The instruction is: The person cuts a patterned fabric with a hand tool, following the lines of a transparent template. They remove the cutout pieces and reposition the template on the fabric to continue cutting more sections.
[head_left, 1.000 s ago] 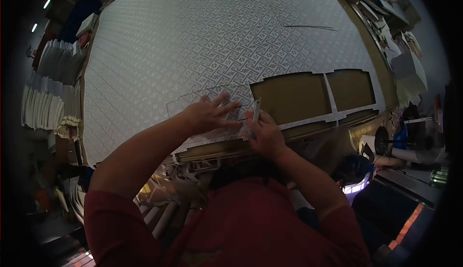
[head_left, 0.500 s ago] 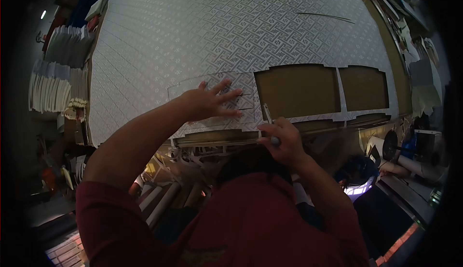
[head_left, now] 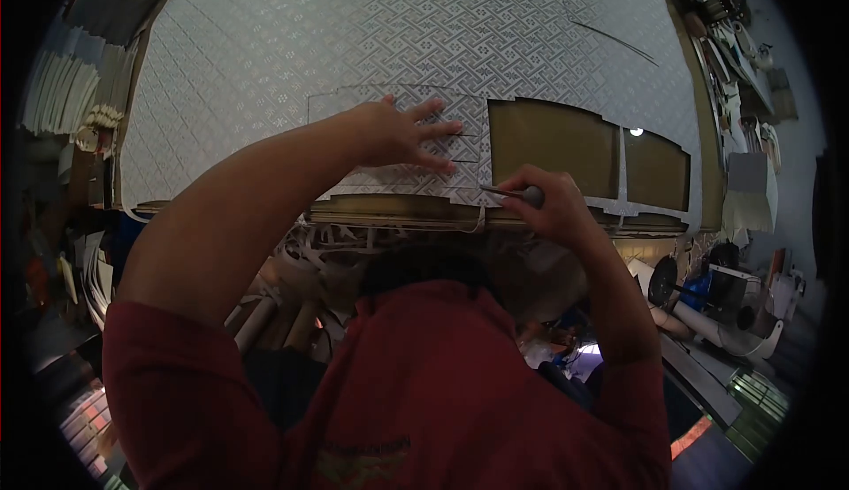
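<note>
White patterned fabric [head_left: 354,39] covers the large table. My left hand [head_left: 411,136] lies on it with fingers spread, over a piece outlined by thin cut lines. My right hand [head_left: 544,202] is closed round a tool [head_left: 529,195] with a grey rounded handle and a thin metal part. The tool's tip points left, at the strip of fabric between the outlined piece and a large cut-out opening [head_left: 553,149]. Brown surface shows through this opening and through a smaller one [head_left: 656,170] to its right.
Stacks of white pieces [head_left: 66,92] stand at the far left. A thin dark slit [head_left: 615,41] crosses the fabric at the upper right. Below the table's right side are a black fan [head_left: 662,280] and white rolls [head_left: 716,329]. Loose strips hang at the near edge.
The view has shifted and turned. My right hand has turned the tool from pointing up to pointing left, its tip now by the strip's lower end. My left hand remains spread on the fabric.
</note>
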A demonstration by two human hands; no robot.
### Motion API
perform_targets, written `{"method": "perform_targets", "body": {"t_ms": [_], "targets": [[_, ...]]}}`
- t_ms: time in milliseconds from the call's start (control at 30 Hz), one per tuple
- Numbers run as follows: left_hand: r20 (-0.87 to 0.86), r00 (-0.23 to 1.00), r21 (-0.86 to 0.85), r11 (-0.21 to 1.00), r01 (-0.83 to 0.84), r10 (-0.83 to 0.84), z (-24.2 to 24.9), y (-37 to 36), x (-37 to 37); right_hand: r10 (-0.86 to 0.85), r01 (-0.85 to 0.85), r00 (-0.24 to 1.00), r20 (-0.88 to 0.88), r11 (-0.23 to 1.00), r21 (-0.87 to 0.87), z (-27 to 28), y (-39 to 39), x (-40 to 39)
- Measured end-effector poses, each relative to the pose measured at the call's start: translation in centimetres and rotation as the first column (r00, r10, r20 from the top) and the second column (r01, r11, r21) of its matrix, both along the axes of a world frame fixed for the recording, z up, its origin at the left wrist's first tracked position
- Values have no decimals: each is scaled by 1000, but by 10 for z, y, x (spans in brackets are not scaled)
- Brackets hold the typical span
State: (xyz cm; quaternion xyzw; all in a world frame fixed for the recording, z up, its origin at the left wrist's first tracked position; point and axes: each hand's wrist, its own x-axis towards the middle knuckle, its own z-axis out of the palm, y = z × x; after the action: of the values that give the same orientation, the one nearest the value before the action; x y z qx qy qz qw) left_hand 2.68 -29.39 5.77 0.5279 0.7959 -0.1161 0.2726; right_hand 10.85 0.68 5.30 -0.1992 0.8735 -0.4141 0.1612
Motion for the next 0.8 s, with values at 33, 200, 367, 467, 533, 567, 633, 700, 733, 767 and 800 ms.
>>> {"method": "perform_targets", "body": {"t_ms": [33,200,367,467,533,567,633,700,733,767,800], "targets": [[7,1000,-16,1000,-10,10,4,1,0,54,-54,999,-8,998,22,2,-1,-6],[-27,999,43,999,-32,33,-10,-5,1,167,-166,986,21,986,-6,11,-11,-22],[-37,999,25,999,-28,29,-7,-4,2,225,-226,974,36,974,31,12,-16,-26],[-52,999,-10,1000,-13,13,-5,-2,2,240,-241,970,25,970,25,9,-14,-28],[-66,998,-12,1000,-5,4,-8,-2,2,277,-278,959,-56,960,-10,5,-12,-28],[-83,997,-13,1000,1,-2,-9,-2,2,277,-278,959,-56,960,-13,4,-12,-29],[-82,997,-18,1000,1,-3,-7,-1,2,314,-314,946,-83,949,11,2,-12,-29],[-77,997,-27,1000,1,-3,-6,-1,2,291,-297,953,-84,952,-71,-10,-6,-26],[-73,997,-30,1000,5,-7,-6,-1,1,271,-281,959,-89,948,-147,-18,-5,-26],[-66,998,-34,999,7,-10,-6,-1,1,275,-286,957,-89,945,-157,-29,-10,-23],[-63,998,-45,999,3,-6,-6,0,1,241,-258,965,-102,941,-219,-40,-22,-17]]}}
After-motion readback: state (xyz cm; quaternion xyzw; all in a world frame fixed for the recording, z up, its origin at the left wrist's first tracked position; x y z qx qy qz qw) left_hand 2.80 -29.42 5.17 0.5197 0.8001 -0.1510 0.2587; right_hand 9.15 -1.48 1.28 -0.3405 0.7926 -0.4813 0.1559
